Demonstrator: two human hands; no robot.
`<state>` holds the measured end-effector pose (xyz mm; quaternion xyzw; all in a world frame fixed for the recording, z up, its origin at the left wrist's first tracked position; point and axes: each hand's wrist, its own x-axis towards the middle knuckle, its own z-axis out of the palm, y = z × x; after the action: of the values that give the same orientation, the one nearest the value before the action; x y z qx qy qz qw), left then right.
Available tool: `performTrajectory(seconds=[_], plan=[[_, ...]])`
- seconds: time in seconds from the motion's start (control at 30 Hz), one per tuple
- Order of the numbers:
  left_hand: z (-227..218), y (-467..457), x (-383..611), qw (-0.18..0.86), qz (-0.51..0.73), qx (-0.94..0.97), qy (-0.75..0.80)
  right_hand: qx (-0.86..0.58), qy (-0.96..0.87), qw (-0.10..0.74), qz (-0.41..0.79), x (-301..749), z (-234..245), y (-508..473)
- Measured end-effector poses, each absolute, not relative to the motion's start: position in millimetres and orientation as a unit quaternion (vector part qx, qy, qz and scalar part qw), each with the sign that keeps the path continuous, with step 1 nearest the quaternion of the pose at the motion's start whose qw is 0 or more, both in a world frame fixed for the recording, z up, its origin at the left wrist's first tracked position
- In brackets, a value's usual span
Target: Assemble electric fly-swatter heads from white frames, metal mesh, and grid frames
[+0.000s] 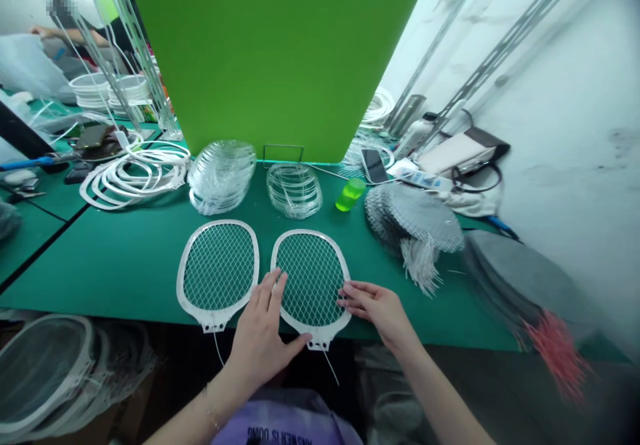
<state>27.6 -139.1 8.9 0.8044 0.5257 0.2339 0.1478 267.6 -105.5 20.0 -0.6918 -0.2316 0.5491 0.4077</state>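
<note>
Two white oval racket frames with mesh lie side by side near the front edge of the green table [125, 265]. My left hand [263, 335] rests with fingers stretched flat on the left rim of the right frame [311, 278]. My right hand [375, 308] touches that frame's right rim with fingers extended. The left frame [219, 273] lies untouched beside my left hand. A thin wire hangs from each frame's neck over the table edge.
Behind the frames stand two stacks of clear oval pieces [223, 175], a small green cup [350, 193] and a big green panel [275, 58]. A grey mesh pile [415, 218] lies at right, white rings [135, 175] at left. Another person sits at far left.
</note>
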Motion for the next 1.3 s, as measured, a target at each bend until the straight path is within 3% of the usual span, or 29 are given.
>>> performTrajectory(seconds=[0.17, 0.33, 0.43, 0.57, 0.63, 0.73, 0.87, 1.0, 1.17, 1.3], plan=[[9, -135, 27, 0.151, 0.163, 0.845, 0.486, -0.737, -0.327, 0.355, 0.473, 270, 24, -112], [11, -136, 28, 0.166, 0.122, 0.848, 0.489, -0.725, -0.616, 0.286, 0.117, 267, 27, -123], [25, -137, 26, 0.166, 0.128, 0.853, 0.477, -0.644, -0.726, 0.239, 0.032, 257, 29, -101], [70, -102, 0, 0.087, 0.218, 0.839, 0.491, -0.595, -0.77, 0.231, 0.007, 243, 33, -19], [91, -59, -26, 0.019, 0.255, 0.816, 0.518, -0.566, -0.808, 0.163, -0.003, 236, 32, 27], [104, 18, -72, -0.06, 0.236, 0.785, 0.57, -0.524, -0.846, 0.095, 0.003, 230, 27, 77], [95, 81, -117, -0.048, 0.16, 0.81, 0.562, -0.467, -0.882, 0.054, 0.026, 237, 23, 96], [88, 91, -129, -0.049, 0.15, 0.829, 0.537, -0.428, -0.9, 0.071, 0.038, 253, 26, 98], [97, 94, -133, -0.062, 0.159, 0.843, 0.51, -0.389, -0.907, 0.159, 0.025, 261, 25, 103], [113, 92, -136, -0.093, 0.182, 0.845, 0.494, -0.388, -0.906, 0.163, 0.049, 256, 26, 110]])
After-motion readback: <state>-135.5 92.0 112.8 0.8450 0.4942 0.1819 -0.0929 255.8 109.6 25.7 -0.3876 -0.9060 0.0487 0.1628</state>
